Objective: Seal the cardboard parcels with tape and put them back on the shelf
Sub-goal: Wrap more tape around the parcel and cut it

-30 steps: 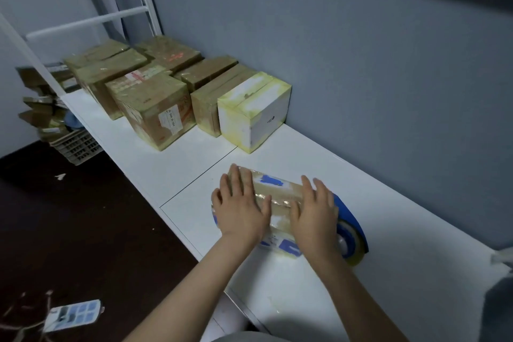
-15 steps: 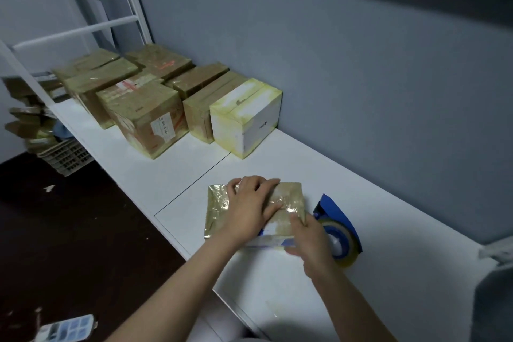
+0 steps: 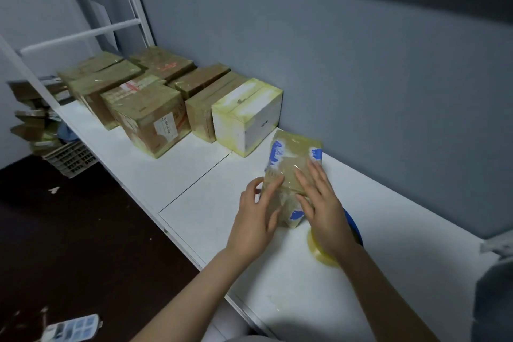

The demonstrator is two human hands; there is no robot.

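Note:
A small tape-wrapped parcel [image 3: 291, 158] with blue and white print lies on the white shelf [image 3: 194, 186], right of a white box with yellowed tape [image 3: 244, 116]. My right hand [image 3: 322, 203] rests flat on the parcel's near part, fingers straight. My left hand [image 3: 256, 219] touches the parcel's near left edge with straight fingers. A blue tape dispenser with a roll of clear tape [image 3: 324, 253] sits on the shelf just behind my right wrist, mostly hidden by it.
Several taped brown cardboard boxes [image 3: 150, 116] stand in a group at the shelf's far left against the grey wall. A crate with cardboard scraps [image 3: 66, 158] stands on the dark floor beyond. A blue-and-white flat object [image 3: 72, 327] lies on the floor at the lower left.
The parcel has been turned and pushed away toward the white box. Both hands moved forward with it, and the left hand shifted from its top to its left edge.

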